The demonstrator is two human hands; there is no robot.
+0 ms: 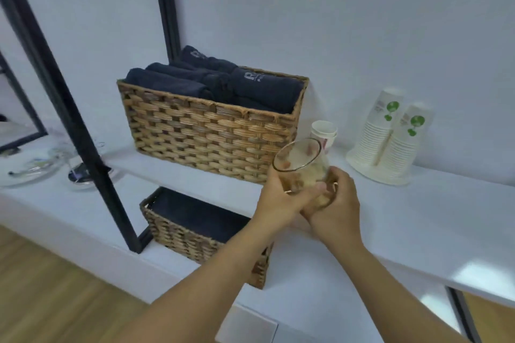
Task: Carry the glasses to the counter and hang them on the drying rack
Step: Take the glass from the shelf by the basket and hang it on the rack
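Note:
A clear drinking glass point(299, 160) is held tilted above the white shelf point(418, 217), its rim facing up and to the left. My left hand point(278, 198) wraps its lower left side. My right hand point(338, 203) grips its base from the right, and may cover a second glass; I cannot tell. Both hands touch each other under the glass. No drying rack is in view.
A wicker basket point(211, 133) of dark rolled towels stands just left of the glass. Small paper cups point(324, 133) sit behind it, and two stacks of paper cups point(390, 142) stand at the right. A second basket point(195, 234) sits below. A black frame point(69, 108) and glass dishes point(36, 167) lie left.

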